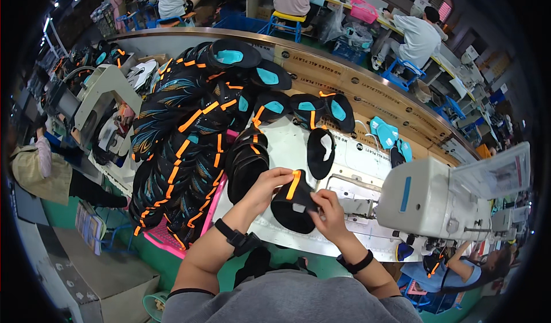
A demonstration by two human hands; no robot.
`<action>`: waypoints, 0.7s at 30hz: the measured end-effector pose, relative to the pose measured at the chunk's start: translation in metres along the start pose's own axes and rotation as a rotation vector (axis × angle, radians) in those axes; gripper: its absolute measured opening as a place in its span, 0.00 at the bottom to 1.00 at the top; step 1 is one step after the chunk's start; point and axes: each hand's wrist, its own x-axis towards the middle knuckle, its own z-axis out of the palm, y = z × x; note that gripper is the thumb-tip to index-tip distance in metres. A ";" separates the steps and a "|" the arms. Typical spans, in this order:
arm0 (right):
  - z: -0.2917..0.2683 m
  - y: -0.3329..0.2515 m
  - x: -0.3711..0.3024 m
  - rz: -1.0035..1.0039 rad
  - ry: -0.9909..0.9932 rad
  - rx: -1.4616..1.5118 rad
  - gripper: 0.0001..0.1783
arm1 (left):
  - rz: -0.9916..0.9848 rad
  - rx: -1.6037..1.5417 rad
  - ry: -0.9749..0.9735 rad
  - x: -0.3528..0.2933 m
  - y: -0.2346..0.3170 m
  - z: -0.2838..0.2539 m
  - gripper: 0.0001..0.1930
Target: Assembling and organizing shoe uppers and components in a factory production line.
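We wear a soft grey top (298,300), mottled with darker flecks, its short sleeves ending in dark edging. Around the left wrist we have a black strap (224,227) carrying a chunky, squarish black module (247,244). A black band (360,263), rounded and also dark throughout, circles the right wrist. Our left hand (270,186) and right hand (330,214) are bare, as are both forearms. Beyond the hem, black legwear or footwear (252,265) shows; we cannot tell which.

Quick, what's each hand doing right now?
Left hand: closed, holding the black shoe upper near its orange strip.
Right hand: closed, holding the same upper's edge.
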 end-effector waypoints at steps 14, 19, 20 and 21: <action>-0.029 -0.050 -0.023 0.641 -0.167 0.865 0.07 | 0.180 0.224 -0.153 -0.094 -0.044 0.037 0.09; 0.007 -0.061 -0.027 0.135 -0.020 0.102 0.10 | 0.675 0.836 0.306 -0.106 -0.058 0.049 0.07; 0.022 -0.045 -0.029 0.122 -0.015 0.100 0.10 | 0.689 0.837 0.310 -0.102 -0.062 0.041 0.07; 0.037 -0.028 -0.031 0.327 -0.052 0.414 0.09 | 0.497 0.655 0.254 -0.099 -0.067 0.031 0.08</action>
